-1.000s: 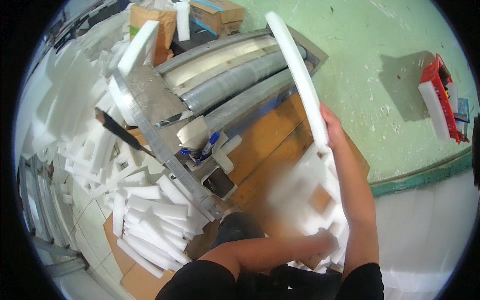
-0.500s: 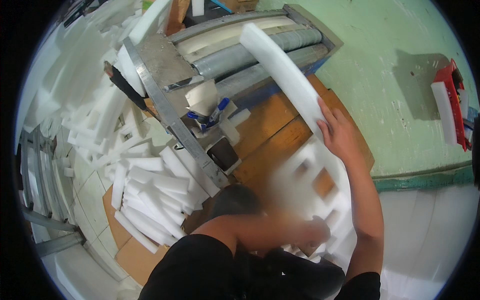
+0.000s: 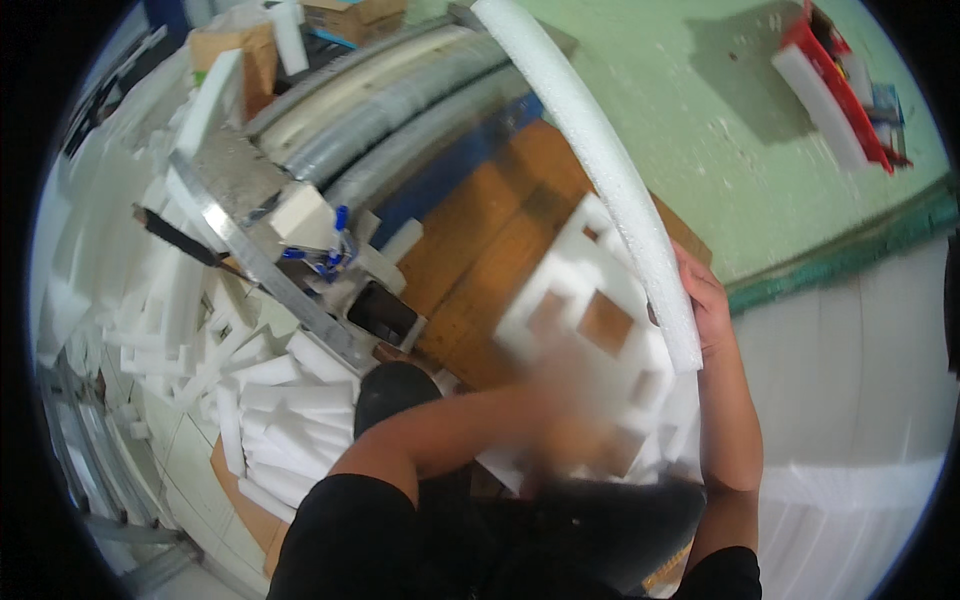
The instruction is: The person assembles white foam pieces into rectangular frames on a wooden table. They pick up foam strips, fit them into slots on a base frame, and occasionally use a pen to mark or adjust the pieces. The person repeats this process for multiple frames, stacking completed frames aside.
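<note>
A long white foam strip (image 3: 610, 165) slants from the upper middle down to my right hand (image 3: 703, 300). My right hand is closed on the strip near its lower end, with fingers partly hidden behind it. Below the strip lies a white foam sheet (image 3: 570, 275) with square cut-outs. Over the sheet's near part is my left hand (image 3: 580, 430), smeared by motion, so its fingers and anything in them cannot be made out.
A metal-framed roller machine (image 3: 400, 100) stands at the upper left above a brown board (image 3: 470, 265). Blue markers (image 3: 335, 245) and a dark phone-like slab (image 3: 380, 312) sit by its metal bar. White foam strips (image 3: 285, 410) pile at left. A red holder (image 3: 835, 90) hangs at right.
The whole view has shifted, so the machine appears further left. The foam strip looks closer and steeper, its lower end now showing. My left hand has moved across the sheet, still blurred.
</note>
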Motion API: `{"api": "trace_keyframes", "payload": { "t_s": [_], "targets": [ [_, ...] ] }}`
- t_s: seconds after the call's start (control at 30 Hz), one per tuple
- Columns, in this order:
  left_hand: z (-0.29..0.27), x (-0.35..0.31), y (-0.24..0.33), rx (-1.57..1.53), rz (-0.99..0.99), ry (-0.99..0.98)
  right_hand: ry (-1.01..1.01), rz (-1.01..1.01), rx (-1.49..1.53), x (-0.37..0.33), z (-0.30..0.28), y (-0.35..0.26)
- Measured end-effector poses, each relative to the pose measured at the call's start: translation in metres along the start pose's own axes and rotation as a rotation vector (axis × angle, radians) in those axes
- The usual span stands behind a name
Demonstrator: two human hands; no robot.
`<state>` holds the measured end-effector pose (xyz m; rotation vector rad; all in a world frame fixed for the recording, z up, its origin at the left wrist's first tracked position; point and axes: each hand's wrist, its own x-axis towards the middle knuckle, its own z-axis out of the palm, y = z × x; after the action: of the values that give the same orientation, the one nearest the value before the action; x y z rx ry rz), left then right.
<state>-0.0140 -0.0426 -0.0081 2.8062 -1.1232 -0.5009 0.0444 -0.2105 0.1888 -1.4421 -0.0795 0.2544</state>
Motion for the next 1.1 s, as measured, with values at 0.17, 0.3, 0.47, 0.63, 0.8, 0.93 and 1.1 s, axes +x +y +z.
{"api": "trace_keyframes", "payload": {
  "t_s": [0.17,0.3,0.47,0.63,0.8,0.93,1.1],
  "targets": [
    [0.022,0.010,-0.027,-0.169,-0.091,-0.019,0.250,0.071,-0.158,-0.108,-0.056,0.035],
    [0.029,0.020,-0.042,-0.170,-0.021,0.058,0.407,0.045,-0.330,-0.157,-0.069,0.059],
    [-0.046,0.006,-0.078,-0.397,-0.172,0.049,0.484,-0.054,-0.619,-0.184,-0.092,0.100],
    [-0.101,-0.035,-0.147,-0.548,-0.312,0.344,0.377,0.028,-1.103,-0.201,-0.088,0.103],
    [-0.093,-0.047,-0.141,-1.023,-0.359,0.410,0.278,0.116,-1.305,-0.210,-0.075,0.127],
    [-0.058,-0.021,-0.159,-0.129,-0.018,0.443,0.206,0.096,-1.353,-0.206,-0.071,0.138],
    [-0.043,0.008,-0.153,-0.567,-0.170,0.209,0.172,0.077,-1.386,-0.207,-0.077,0.149]
  ]
}}
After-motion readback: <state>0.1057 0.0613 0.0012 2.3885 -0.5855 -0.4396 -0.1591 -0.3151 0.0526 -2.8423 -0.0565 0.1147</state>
